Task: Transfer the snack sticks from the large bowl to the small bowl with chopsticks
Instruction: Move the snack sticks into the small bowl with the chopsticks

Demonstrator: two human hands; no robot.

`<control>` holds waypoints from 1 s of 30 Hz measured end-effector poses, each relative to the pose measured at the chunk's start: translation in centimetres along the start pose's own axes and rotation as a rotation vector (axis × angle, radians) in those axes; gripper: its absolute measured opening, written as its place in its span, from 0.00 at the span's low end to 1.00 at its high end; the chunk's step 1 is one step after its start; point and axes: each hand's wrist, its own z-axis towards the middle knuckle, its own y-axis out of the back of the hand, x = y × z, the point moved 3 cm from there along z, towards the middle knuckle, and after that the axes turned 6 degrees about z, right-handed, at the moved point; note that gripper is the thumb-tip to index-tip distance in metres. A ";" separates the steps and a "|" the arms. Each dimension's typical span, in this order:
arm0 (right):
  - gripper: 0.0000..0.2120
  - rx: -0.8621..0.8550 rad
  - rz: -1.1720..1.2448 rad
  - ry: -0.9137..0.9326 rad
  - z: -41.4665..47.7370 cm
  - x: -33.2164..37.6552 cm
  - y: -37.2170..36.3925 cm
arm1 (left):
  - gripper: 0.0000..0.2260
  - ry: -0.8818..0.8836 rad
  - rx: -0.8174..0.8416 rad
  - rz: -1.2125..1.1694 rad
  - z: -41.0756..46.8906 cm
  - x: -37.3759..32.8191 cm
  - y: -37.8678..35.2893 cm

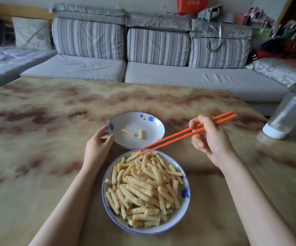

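As chopsticks touch snacks, small bowl held

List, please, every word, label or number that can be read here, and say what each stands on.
Red bag: two rows of light characters, too blurred to read.
Small bowl and large bowl: blue flowers only, no text.
Chopsticks and bottle: no text visible.

1. Red bag, above the sofa back, right of its centre: white printed characters in two rows, too blurred to read.
2. No other lettering, number or brand legible around the sofa.
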 end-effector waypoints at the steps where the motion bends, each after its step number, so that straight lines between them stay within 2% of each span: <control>1: 0.19 0.005 -0.004 0.000 0.0 0.0 0.0 | 0.16 -0.002 -0.002 0.008 0.0 0.1 0.0; 9: 0.19 0.027 -0.065 -0.020 0.1 -0.6 -1.1 | 0.21 0.014 -0.007 -0.020 0.2 0.2 -0.1; 13: 0.19 0.028 -0.072 -0.019 0.5 -0.7 -1.4 | 0.19 0.001 0.016 -0.030 0.2 0.3 -0.1; 30: 0.19 0.054 0.144 -0.125 3.7 -4.1 -0.5 | 0.18 0.016 -0.001 -0.063 0.3 0.3 -0.2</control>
